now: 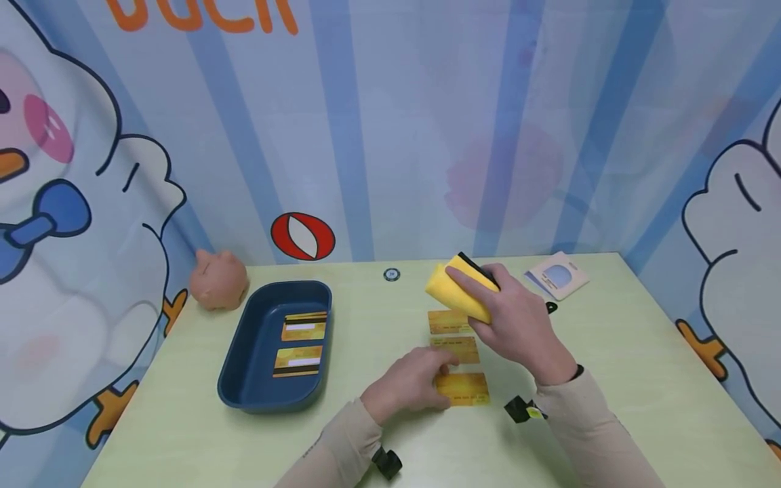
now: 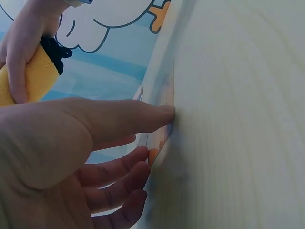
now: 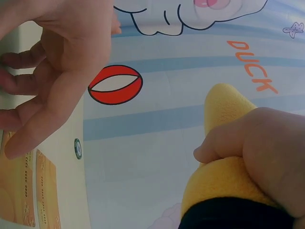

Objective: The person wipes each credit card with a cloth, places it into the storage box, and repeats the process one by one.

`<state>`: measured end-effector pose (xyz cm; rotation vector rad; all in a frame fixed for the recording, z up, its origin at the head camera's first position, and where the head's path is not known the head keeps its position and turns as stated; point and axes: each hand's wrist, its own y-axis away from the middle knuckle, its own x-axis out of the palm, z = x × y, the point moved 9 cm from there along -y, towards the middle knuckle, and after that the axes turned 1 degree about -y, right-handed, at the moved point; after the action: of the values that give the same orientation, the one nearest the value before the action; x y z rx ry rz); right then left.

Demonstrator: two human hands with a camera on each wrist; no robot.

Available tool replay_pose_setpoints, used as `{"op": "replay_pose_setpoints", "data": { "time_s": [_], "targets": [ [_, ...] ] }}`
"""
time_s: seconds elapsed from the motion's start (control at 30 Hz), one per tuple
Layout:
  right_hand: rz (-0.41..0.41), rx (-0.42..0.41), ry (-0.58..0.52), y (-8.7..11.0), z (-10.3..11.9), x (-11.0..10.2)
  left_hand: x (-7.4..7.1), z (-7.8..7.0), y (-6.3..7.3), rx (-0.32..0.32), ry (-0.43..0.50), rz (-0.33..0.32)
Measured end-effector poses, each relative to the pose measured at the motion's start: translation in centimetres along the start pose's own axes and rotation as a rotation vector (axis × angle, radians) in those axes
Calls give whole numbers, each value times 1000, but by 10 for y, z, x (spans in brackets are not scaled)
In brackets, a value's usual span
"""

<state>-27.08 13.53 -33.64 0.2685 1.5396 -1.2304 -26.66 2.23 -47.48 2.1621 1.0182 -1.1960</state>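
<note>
My right hand (image 1: 515, 325) grips a folded yellow fleece cloth (image 1: 459, 288) with a black edge, raised above the table. In the right wrist view the thumb presses into the soft cloth (image 3: 224, 138). Three gold bank cards lie in a column: the far card (image 1: 445, 322), the middle card (image 1: 464, 350) and the near card (image 1: 466, 390). My left hand (image 1: 415, 379) is low over the left ends of the middle and near cards. Its thumb is straight and its other fingers loosely bent in the left wrist view, by a card's edge (image 2: 159, 143).
A blue tray (image 1: 230, 386) at left holds two more gold cards (image 1: 297, 361), stripe side up. Behind it stands a pink piggy bank (image 1: 218, 279). A round chip (image 1: 392, 274) lies near the back edge, and a pale folded booklet (image 1: 558, 276) lies at the back right.
</note>
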Motion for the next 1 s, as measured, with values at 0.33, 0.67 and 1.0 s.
{"op": "replay_pose_setpoints", "data": {
  "time_s": [0.33,0.67,1.0],
  "targets": [
    [8,10,-3,1,-2,2,5,-2,1,-23,-37,45],
    [24,21,-1,2,-2,4,2,-4,5,-30,-100,27],
    [22,18,6,0,-1,3,4,-2,3,-17,-21,61]
  ]
}}
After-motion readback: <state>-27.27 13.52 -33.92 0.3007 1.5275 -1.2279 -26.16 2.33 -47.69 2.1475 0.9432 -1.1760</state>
